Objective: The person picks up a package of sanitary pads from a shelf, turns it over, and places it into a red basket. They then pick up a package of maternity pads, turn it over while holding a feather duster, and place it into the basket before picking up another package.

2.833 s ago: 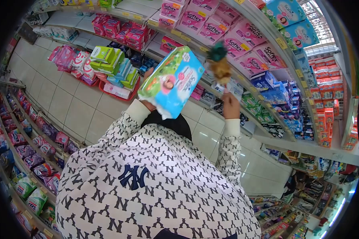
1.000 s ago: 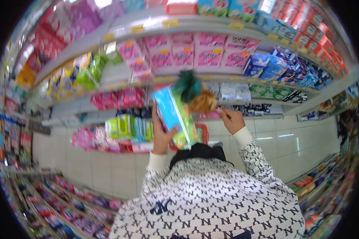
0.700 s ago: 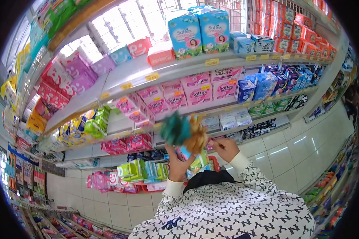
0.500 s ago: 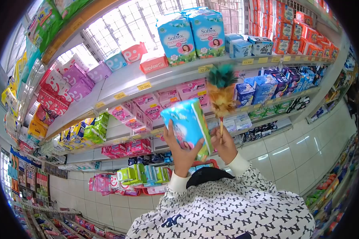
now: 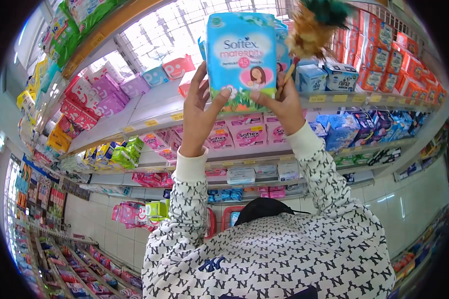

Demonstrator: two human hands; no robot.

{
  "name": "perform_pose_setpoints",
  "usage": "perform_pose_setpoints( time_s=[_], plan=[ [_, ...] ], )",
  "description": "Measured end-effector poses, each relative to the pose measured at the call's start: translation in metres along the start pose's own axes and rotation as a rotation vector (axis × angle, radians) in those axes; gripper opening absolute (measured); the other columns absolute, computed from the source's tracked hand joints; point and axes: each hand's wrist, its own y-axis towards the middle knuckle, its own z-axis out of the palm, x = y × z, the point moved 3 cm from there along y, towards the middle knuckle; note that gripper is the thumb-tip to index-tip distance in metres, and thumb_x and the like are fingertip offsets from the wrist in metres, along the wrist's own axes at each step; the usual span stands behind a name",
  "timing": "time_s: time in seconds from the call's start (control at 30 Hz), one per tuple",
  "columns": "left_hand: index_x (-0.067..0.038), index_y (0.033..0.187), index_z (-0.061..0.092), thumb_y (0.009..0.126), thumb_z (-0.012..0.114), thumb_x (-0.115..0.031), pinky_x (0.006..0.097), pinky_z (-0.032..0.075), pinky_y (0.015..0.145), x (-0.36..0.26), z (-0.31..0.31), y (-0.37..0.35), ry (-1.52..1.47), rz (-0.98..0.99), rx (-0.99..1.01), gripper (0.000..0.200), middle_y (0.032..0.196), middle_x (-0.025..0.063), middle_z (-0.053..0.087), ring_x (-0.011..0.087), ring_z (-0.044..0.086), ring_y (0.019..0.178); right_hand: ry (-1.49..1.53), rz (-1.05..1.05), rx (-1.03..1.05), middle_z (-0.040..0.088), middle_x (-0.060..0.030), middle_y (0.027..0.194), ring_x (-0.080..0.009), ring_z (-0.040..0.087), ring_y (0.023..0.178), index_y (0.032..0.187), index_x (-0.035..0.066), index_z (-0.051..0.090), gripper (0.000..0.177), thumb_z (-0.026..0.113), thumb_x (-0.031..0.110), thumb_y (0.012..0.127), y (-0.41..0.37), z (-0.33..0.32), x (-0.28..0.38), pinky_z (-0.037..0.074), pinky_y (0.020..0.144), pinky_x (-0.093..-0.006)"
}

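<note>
Judged pack [image 5: 242, 55] light, squashy, slick film. Left hand [image 5: 198, 117] fingers clamped its lower edge; right hand [image 5: 284, 107] held pack plus duster [image 5: 314, 25].

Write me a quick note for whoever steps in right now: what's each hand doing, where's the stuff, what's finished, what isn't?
Left hand: gripping the blue Softex pack at its lower left edge.
Right hand: fingertips on the pack's lower right, with the feather duster handle pinched in the same hand.
Where: pack upright, overhead, in front of the top shelf.
Done: pack is up at top-shelf level.
Left: it is not resting on the shelf yet; both hands carry it.
</note>
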Motion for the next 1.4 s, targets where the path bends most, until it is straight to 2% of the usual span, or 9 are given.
perform_pose_setpoints(
  time_s=[0.07, 0.23, 0.43, 0.73, 0.9, 1.03, 1.1, 1.23, 1.4],
  plan=[
    [0.003, 0.145, 0.029, 0.086, 0.070, -0.018, 0.0374, 0.043, 0.102, 0.008, -0.004, 0.010, 0.036, 0.018, -0.029, 0.075, 0.143, 0.0195, 0.038, 0.0281, 0.046, 0.127, -0.067, -0.019, 0.041, 0.053, -0.0084, 0.111, -0.0147, 0.056, 0.107, 0.115, 0.000, 0.041, 0.055, 0.079, 0.004, 0.076, 0.017, -0.002, -0.006, 0.049, 0.089, -0.0280],
    [0.002, 0.143, 0.031, 0.089, 0.064, -0.006, 0.0352, 0.041, 0.102, 0.024, -0.027, 0.025, 0.029, 0.100, -0.054, 0.064, 0.139, 0.0136, 0.043, 0.0217, 0.047, 0.124, -0.244, -0.033, 0.030, 0.043, -0.0016, 0.089, -0.0118, 0.043, 0.080, 0.104, 0.002, 0.043, 0.056, 0.081, 0.033, 0.075, 0.053, 0.004, -0.042, 0.040, 0.070, -0.0266],
    [0.003, 0.147, 0.016, 0.089, 0.065, -0.010, 0.0354, 0.036, 0.105, 0.073, -0.059, 0.029, 0.150, 0.007, 0.000, 0.077, 0.140, 0.0182, 0.041, 0.0247, 0.044, 0.127, -0.406, -0.034, 0.028, 0.052, -0.0038, 0.098, -0.0124, 0.053, 0.089, 0.106, -0.002, 0.047, 0.050, 0.080, 0.024, 0.078, 0.058, 0.009, -0.069, 0.046, 0.078, -0.0255],
    [0.001, 0.149, 0.013, 0.087, 0.069, -0.014, 0.0382, 0.040, 0.103, 0.072, -0.061, 0.023, 0.211, -0.139, 0.129, 0.085, 0.140, 0.0220, 0.041, 0.0287, 0.045, 0.128, -0.837, 0.081, 0.055, 0.058, -0.0178, 0.083, -0.0304, 0.061, 0.081, 0.098, 0.002, 0.045, 0.061, 0.084, 0.037, 0.067, 0.049, 0.009, -0.055, 0.048, 0.073, -0.0381],
    [-0.004, 0.150, 0.011, 0.085, 0.072, -0.017, 0.0409, 0.036, 0.107, 0.060, -0.059, 0.023, 0.203, -0.318, 0.223, 0.090, 0.148, 0.0285, 0.029, 0.0319, 0.036, 0.136, -0.869, 0.040, 0.070, 0.057, -0.0184, 0.090, -0.0310, 0.061, 0.082, 0.101, 0.001, 0.041, 0.063, 0.082, 0.038, 0.070, 0.045, 0.008, -0.049, 0.048, 0.073, -0.0386],
    [-0.004, 0.150, 0.011, 0.093, 0.056, -0.046, 0.0418, 0.034, 0.109, 0.067, -0.065, 0.034, 0.206, -0.231, 0.094, 0.085, 0.146, 0.0271, 0.032, 0.0326, 0.033, 0.137, -0.662, -0.215, -0.074, 0.054, -0.0156, 0.097, -0.0265, 0.056, 0.085, 0.102, 0.000, 0.038, 0.062, 0.080, 0.037, 0.074, 0.050, 0.018, -0.034, 0.047, 0.075, -0.0356],
    [-0.004, 0.151, 0.010, 0.094, 0.044, -0.060, 0.0415, 0.032, 0.109, 0.062, -0.057, 0.036, 0.092, -0.304, 0.021, 0.086, 0.146, 0.0258, 0.033, 0.0334, 0.032, 0.137, -0.543, -0.134, -0.106, 0.053, -0.0142, 0.099, -0.0241, 0.054, 0.087, 0.101, 0.000, 0.038, 0.059, 0.079, 0.034, 0.077, 0.054, 0.024, -0.038, 0.046, 0.076, -0.0350],
    [-0.006, 0.151, 0.015, 0.092, 0.031, -0.070, 0.0421, 0.031, 0.109, 0.056, -0.039, 0.041, 0.157, -0.395, 0.116, 0.088, 0.148, 0.0199, 0.032, 0.0309, 0.034, 0.136, -0.345, -0.124, -0.151, 0.052, -0.0163, 0.115, -0.0209, 0.051, 0.107, 0.095, 0.007, 0.033, 0.043, 0.074, 0.014, 0.084, 0.060, 0.020, -0.051, 0.046, 0.087, -0.0306],
    [-0.009, 0.150, 0.024, 0.093, 0.028, -0.070, 0.0408, 0.032, 0.108, 0.070, -0.038, 0.044, 0.166, -0.430, 0.074, 0.084, 0.148, 0.0145, 0.034, 0.0260, 0.036, 0.135, -0.354, -0.189, -0.214, 0.057, -0.0170, 0.111, -0.0206, 0.053, 0.095, 0.098, 0.003, 0.038, 0.045, 0.073, 0.026, 0.084, 0.060, 0.010, -0.060, 0.044, 0.084, -0.0347]
  ],
)
